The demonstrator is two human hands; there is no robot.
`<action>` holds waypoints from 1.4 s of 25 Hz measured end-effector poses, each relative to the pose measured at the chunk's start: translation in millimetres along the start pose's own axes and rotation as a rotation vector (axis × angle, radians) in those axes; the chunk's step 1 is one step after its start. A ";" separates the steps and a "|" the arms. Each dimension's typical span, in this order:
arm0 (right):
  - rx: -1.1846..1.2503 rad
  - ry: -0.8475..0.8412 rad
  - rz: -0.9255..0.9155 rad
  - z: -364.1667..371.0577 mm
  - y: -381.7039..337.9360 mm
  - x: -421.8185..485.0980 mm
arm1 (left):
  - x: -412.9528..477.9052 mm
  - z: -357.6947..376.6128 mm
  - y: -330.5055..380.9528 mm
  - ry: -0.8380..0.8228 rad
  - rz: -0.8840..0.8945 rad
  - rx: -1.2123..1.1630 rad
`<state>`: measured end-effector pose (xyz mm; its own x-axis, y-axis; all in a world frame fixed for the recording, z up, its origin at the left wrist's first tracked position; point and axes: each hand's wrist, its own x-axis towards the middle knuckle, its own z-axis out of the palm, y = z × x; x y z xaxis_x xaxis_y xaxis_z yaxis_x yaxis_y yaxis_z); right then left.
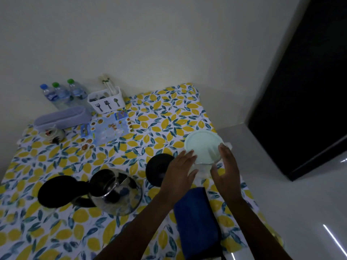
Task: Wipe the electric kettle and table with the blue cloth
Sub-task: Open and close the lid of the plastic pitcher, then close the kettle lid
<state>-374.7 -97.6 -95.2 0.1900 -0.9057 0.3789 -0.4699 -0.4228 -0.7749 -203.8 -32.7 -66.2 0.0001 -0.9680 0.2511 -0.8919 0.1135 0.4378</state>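
The glass electric kettle [116,192] stands left of centre on the lemon-print table [154,117], its black lid [56,190] flipped open to the left. Its round black base [159,167] sits apart, just right of it. A folded blue cloth [197,218] lies on the table between my forearms. My left hand [180,171] and my right hand [227,169] press on opposite sides of a clear container with a pale green lid [202,147] near the table's right edge. Neither hand touches the cloth or the kettle.
Three water bottles [62,94], a white cutlery caddy [106,99] and a lilac tray [62,116] line the back wall. A printed leaflet [107,128] and a small ornament [53,135] lie in front of them. Beyond the table's right edge is pale floor and a dark cabinet [309,91].
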 end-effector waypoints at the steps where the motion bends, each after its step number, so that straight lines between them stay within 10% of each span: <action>1: -0.027 -0.036 -0.045 6.3 -8.5 -9.7 | -11.5 -7.1 -6.1 0.021 -0.042 -0.022; 19: -0.185 -0.572 -0.224 193.1 -171.6 -107.7 | -197.1 -181.9 -160.5 0.379 -0.387 0.213; 24: -0.132 -0.558 -0.054 208.1 -184.2 -107.2 | -221.4 -196.3 -177.1 0.440 -0.665 -0.366; 35: -0.074 -0.600 0.075 194.7 -166.2 -99.8 | -148.9 -189.6 -170.1 0.013 -0.199 -0.161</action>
<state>-147.7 57.1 -102.8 0.5968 -0.8012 -0.0437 -0.5556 -0.3733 -0.7429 33.7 134.6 -14.3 0.1749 -0.9720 0.1571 -0.7903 -0.0434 0.6111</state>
